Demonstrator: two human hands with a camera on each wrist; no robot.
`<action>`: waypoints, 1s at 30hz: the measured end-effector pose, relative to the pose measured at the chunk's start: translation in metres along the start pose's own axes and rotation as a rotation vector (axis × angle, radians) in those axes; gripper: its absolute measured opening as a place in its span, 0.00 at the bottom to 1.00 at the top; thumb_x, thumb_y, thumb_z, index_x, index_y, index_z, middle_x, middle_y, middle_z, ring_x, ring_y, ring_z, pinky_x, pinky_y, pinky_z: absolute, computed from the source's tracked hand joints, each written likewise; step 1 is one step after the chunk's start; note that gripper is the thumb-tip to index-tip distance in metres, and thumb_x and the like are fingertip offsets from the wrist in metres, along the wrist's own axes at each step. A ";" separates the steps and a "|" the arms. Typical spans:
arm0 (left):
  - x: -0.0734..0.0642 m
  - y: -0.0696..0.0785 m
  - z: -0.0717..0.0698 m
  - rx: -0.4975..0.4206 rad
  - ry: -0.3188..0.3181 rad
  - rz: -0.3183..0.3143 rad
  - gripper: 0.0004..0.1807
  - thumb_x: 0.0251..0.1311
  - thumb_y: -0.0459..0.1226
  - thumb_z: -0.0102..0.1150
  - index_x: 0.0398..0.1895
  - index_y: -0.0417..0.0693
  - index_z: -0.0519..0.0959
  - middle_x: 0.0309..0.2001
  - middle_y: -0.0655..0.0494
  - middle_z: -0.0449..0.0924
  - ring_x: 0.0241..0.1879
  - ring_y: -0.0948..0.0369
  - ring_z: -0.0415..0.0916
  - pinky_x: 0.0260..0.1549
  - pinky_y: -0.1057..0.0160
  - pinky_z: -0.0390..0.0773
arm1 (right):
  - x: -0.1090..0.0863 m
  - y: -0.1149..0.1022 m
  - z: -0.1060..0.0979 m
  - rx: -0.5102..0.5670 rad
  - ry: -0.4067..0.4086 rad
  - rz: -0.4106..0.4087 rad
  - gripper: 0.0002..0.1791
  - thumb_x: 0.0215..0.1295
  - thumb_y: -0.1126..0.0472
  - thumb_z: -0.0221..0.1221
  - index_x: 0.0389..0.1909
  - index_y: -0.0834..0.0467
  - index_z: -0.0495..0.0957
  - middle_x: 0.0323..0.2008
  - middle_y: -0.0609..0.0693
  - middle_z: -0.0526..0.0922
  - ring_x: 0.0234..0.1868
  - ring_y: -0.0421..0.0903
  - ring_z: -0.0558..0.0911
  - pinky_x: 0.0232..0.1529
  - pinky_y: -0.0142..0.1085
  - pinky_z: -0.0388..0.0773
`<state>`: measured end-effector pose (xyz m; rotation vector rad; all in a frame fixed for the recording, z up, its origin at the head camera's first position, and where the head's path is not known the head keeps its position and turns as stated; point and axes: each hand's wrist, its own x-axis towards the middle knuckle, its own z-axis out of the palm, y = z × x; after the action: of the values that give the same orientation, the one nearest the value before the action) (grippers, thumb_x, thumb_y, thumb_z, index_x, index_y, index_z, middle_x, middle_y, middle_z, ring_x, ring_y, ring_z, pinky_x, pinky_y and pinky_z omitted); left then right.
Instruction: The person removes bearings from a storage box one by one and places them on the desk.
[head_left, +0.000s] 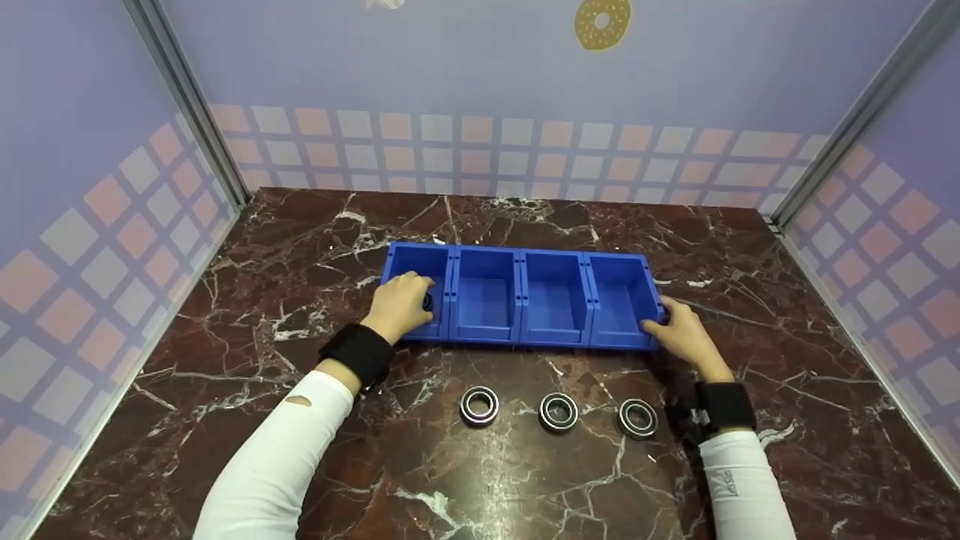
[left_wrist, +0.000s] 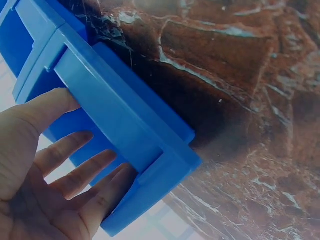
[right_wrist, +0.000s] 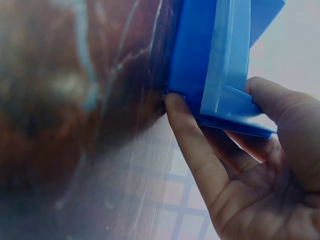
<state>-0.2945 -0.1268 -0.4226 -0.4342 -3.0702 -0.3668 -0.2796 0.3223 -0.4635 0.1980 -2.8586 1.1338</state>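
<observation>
A row of joined blue storage bins [head_left: 484, 334] stands on the marbled tabletop. Over the leftmost bin [left_wrist: 115, 110], my left hand [head_left: 401, 304] reaches in past the front wall, thumb and fingers spread apart. Between its thumb and forefinger a small part of a dark ring-shaped piece [head_left: 427, 301] shows in the head view; the rest is hidden. No piece appears in the palm in the left wrist view. At the row's right end, my right hand [head_left: 681, 334] grips the end bin [right_wrist: 235, 102], thumb over the rim and fingers against the outer side.
In front of the bins, three metal ball bearings lie in a row: a left one [head_left: 479, 421], a middle one [head_left: 556, 427] and a right one [head_left: 637, 432]. Patterned panels [head_left: 480, 82] enclose the table at the back and both sides.
</observation>
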 end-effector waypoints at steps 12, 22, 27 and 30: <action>0.011 0.001 0.001 0.021 -0.081 -0.029 0.31 0.54 0.35 0.73 0.63 0.36 0.79 0.57 0.34 0.80 0.56 0.37 0.79 0.53 0.39 0.80 | 0.000 0.001 0.000 0.005 0.006 0.004 0.26 0.64 0.69 0.62 0.61 0.75 0.74 0.45 0.70 0.84 0.42 0.56 0.82 0.45 0.45 0.78; 0.014 -0.001 0.003 0.043 -0.096 -0.033 0.23 0.51 0.34 0.72 0.51 0.34 0.82 0.51 0.34 0.82 0.52 0.37 0.81 0.49 0.39 0.81 | 0.000 0.000 0.000 0.024 -0.006 0.002 0.25 0.65 0.69 0.62 0.62 0.75 0.74 0.46 0.69 0.85 0.41 0.53 0.83 0.43 0.39 0.78; 0.016 0.000 0.002 0.041 -0.120 -0.037 0.20 0.53 0.34 0.71 0.49 0.35 0.82 0.51 0.34 0.82 0.53 0.38 0.80 0.50 0.39 0.81 | 0.000 0.000 0.000 0.018 -0.002 -0.009 0.26 0.65 0.69 0.62 0.62 0.76 0.73 0.45 0.71 0.84 0.42 0.56 0.83 0.45 0.43 0.78; 0.016 0.000 0.002 0.040 -0.132 -0.036 0.18 0.54 0.33 0.70 0.48 0.35 0.82 0.52 0.34 0.81 0.53 0.38 0.80 0.50 0.39 0.80 | 0.000 0.000 0.000 0.016 0.001 -0.015 0.26 0.64 0.69 0.62 0.61 0.76 0.73 0.45 0.71 0.84 0.43 0.57 0.83 0.46 0.45 0.78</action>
<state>-0.3103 -0.1219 -0.4240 -0.4190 -3.2105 -0.2889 -0.2799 0.3225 -0.4635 0.2196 -2.8430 1.1538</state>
